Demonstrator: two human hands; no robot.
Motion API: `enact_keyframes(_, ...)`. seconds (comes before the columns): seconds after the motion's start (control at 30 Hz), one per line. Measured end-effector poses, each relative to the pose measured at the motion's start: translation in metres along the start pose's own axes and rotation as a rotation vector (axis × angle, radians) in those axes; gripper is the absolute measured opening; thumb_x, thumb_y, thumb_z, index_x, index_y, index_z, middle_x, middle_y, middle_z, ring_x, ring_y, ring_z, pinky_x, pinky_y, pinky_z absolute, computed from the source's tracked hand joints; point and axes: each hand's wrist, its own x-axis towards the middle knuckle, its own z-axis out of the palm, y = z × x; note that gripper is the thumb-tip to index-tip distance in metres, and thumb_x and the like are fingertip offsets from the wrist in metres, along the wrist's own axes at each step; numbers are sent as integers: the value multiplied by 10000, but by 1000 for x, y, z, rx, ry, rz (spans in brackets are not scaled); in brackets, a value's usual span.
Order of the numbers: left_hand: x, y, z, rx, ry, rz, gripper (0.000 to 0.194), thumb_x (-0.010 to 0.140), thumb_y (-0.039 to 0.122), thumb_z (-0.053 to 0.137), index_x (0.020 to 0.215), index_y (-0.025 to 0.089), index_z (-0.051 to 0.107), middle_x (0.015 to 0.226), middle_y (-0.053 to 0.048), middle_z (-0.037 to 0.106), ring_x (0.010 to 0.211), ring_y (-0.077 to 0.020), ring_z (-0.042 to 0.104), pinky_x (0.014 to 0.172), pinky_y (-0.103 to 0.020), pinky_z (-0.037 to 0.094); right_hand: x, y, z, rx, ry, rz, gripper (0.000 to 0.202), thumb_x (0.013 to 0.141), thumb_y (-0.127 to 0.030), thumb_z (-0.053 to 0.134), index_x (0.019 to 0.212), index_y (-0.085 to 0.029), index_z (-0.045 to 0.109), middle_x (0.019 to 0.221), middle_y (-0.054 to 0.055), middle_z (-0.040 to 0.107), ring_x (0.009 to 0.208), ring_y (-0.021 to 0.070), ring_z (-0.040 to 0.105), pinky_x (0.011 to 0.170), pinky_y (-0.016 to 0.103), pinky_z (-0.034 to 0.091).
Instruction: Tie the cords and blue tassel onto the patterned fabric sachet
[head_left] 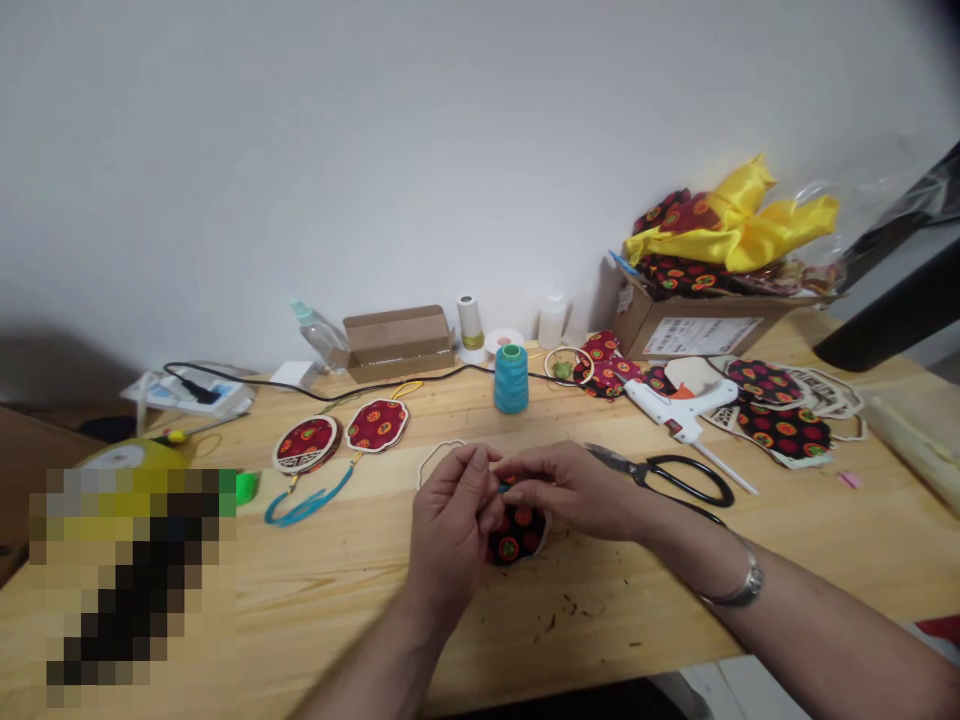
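My left hand (pixel 457 510) and my right hand (pixel 559 490) meet over the middle of the table, fingertips close together. Both are closed in a pinch. A small hint of blue shows by the right fingertips, but what they hold is too small to make out. Partly hidden beneath the hands lies a black piece of fabric (pixel 521 535) with red and orange round patterns and a pale scalloped edge. Behind the left hand the pale rim of a scalloped frame (pixel 431 460) shows. A spool of blue thread (pixel 511 380) stands upright beyond the hands.
Black-handled scissors (pixel 686 480) and a white glue gun (pixel 679 405) lie to the right. Two finished-looking ornaments, one round (pixel 307 443) and one scalloped (pixel 379 425), lie left with blue tassels. A cardboard box (pixel 694 325) of fabric stands back right. Dark scraps (pixel 566 610) lie near the front.
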Motion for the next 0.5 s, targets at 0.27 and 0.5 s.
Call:
enact_keyframes(0.27,2,0,-1,-59,21,-20,108,824,251,575,808,151,611,515,78,313,419,-15,287,412,-128,253,-2,7,-37,-202,150,102,208,788,-296,570,696,-132,659,582,-26,551,561,82,441,541,203,346)
enact_keyframes(0.5,4,-1,-2,-66,29,-13,115,824,252,575,802,145,610,515,78,308,426,-17,275,415,-132,246,-6,11,-61,-208,216,127,231,796,-332,549,675,-144,608,568,-38,492,526,75,404,505,201,321)
